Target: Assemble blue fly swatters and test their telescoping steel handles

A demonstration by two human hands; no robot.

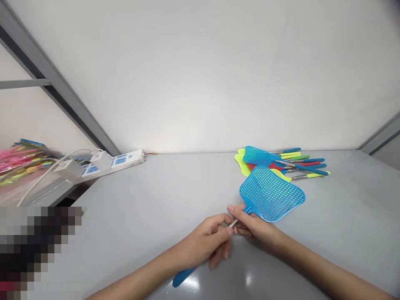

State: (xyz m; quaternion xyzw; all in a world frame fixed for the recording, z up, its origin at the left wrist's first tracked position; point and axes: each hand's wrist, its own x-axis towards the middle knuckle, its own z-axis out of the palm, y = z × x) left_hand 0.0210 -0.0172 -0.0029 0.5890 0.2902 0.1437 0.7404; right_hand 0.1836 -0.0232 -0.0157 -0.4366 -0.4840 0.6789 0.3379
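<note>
A blue fly swatter (271, 193) with a perforated head is held in both hands above the grey table. My left hand (209, 241) is closed around its metal shaft, thumb and fingers pinching it. The blue grip end shows below my left wrist. My right hand (254, 225) grips the swatter at the neck, just under the head, close beside my left fingers. The swatter lies at a slant, head toward the upper right. Part of the shaft is hidden by my hands.
Behind the swatter lies a pile of fly swatters (258, 156) in blue, yellow-green and red, handles pointing right. A white power strip (125, 160) with plugged-in adapters and cables sits at the left edge. Colourful wrapped items (23, 160) are at far left. A white wall backs the table (175, 183).
</note>
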